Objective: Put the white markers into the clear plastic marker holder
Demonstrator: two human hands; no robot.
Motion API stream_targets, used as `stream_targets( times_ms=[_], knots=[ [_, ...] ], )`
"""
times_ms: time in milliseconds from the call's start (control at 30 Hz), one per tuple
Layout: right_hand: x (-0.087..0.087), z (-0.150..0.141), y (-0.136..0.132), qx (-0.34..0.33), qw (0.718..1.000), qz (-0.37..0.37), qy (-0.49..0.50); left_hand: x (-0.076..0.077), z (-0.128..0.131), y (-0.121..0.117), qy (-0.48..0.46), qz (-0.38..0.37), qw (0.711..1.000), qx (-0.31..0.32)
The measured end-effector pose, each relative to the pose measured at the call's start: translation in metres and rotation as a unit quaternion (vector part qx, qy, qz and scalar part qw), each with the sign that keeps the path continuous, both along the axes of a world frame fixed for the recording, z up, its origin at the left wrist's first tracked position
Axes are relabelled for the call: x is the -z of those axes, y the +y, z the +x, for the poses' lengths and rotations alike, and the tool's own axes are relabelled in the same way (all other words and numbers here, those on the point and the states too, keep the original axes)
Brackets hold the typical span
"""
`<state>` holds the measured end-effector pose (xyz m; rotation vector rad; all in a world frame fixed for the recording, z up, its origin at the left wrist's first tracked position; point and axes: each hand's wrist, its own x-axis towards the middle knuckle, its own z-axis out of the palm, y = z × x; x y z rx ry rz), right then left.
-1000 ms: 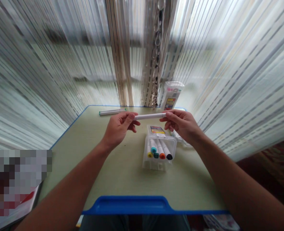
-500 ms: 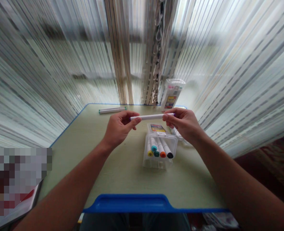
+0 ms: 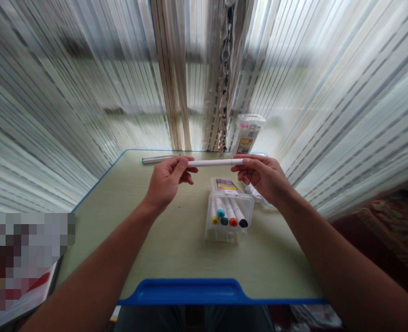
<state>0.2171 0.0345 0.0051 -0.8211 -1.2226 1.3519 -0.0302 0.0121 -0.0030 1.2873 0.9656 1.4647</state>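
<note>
A white marker [image 3: 212,163] is stretched level between my two hands, above the table. My left hand [image 3: 167,182] pinches its left end between thumb and fingers, while my right hand [image 3: 261,175] grips the right end the same way. Both tips of the marker are covered by my fingers. Below and slightly right of it lies a clear plastic case [image 3: 229,230] holding several white markers with yellow, turquoise, green, orange and black ends. Its flipped-back lid [image 3: 224,184] carries a yellow and dark label.
White markers with green ends [image 3: 151,160] lie behind my left hand. A clear case [image 3: 247,133] stands upright at the back right, and another clear plastic piece [image 3: 262,198] is partly behind my right wrist. String curtains [image 3: 127,83] hang beyond the blue-edged table [image 3: 162,249].
The marker has risen slightly and levelled. My left fingers have shifted on its left end, and the purple tips that showed before are now covered.
</note>
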Motion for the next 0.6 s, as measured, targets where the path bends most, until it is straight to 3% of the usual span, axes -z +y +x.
stream_targets(
  times_ms=[267, 600],
  knots=[
    [0.0019, -0.0008, 0.0011, 0.011, 1.0, 0.011, -0.015, 0.0012, -0.0007, -0.0003, 0.049, 0.023, 0.999, -0.004],
    [0.0091, 0.0011, 0.0004, 0.046, 0.992, 0.059, -0.106, 0.0052, 0.0005, -0.0014, 0.115, 0.057, 0.992, 0.002]
  ],
)
